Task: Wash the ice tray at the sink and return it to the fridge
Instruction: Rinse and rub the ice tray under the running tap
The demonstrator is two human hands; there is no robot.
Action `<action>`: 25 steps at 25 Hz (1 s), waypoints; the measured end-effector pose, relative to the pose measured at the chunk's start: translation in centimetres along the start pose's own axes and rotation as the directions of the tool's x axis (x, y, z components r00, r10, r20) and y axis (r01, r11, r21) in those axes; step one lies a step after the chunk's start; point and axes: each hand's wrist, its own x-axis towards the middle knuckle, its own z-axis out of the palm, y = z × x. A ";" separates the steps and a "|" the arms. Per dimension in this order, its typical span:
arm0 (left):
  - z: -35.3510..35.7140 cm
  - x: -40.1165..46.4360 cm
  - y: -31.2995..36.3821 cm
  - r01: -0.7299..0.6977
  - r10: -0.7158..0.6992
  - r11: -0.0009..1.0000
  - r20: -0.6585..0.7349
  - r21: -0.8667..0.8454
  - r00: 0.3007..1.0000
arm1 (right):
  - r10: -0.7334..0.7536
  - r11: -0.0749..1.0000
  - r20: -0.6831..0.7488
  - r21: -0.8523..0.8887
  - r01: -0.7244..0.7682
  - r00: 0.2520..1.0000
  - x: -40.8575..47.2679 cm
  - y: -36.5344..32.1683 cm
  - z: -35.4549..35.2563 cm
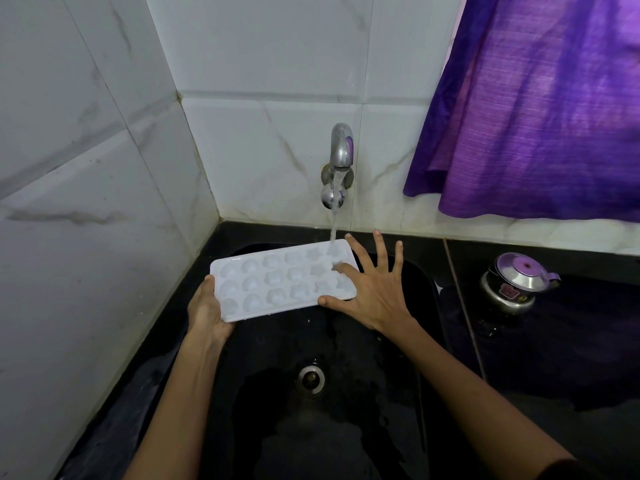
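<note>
White marbled tiles are lining the corner above a black sink [420, 282], and the washing stage is judged to be under way, with the drying and the trip back to the fridge still left; no fridge is being shown. Farthest left, the left hand [207, 311] is being used as the support: its fingers are curled under the near left corner of the ice tray [284, 280] and its thumb is being laid along the tray's left edge. The white tray is being held level over the basin, compartments up, stretching from those fingers across to the right hand [372, 292]. That hand is being kept spread wide, gripping nothing; its forefinger is being pressed into a compartment at the tray's right end, its thumb is touching the near right corner, and the other fingers are being fanned out beyond the tray. Just beyond the forefinger, water from the tap [341, 152] is being poured into the far right compartment. Whether water is standing in the other compartments cannot be told. The basin below is being wetted around the drain [311, 377]. Well right of the fingers, a lidded steel pot [512, 284] is being left on the counter beneath a purple curtain [540, 109].
</note>
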 end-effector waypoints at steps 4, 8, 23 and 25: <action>-0.1 0.4 -0.3 0.031 -0.031 1.000 0.016 0.000 0.999 | 0.008 1.000 -0.022 0.020 -0.008 1.000 0.1 0.0 -0.2; 0.2 0.4 -0.6 0.051 -0.050 0.998 0.042 -0.035 0.998 | 0.014 1.000 -0.023 0.017 -0.014 1.000 0.0 0.2 -0.2; 0.7 0.2 -1.3 0.029 -0.029 1.000 0.063 0.005 0.998 | -0.016 1.000 -0.113 0.004 0.017 0.993 -2.5 1.1 -0.8; 0.8 0.1 -1.3 0.022 -0.023 1.000 0.053 0.016 0.998 | -0.006 1.000 -0.101 -0.004 0.005 0.995 -2.5 1.2 -1.0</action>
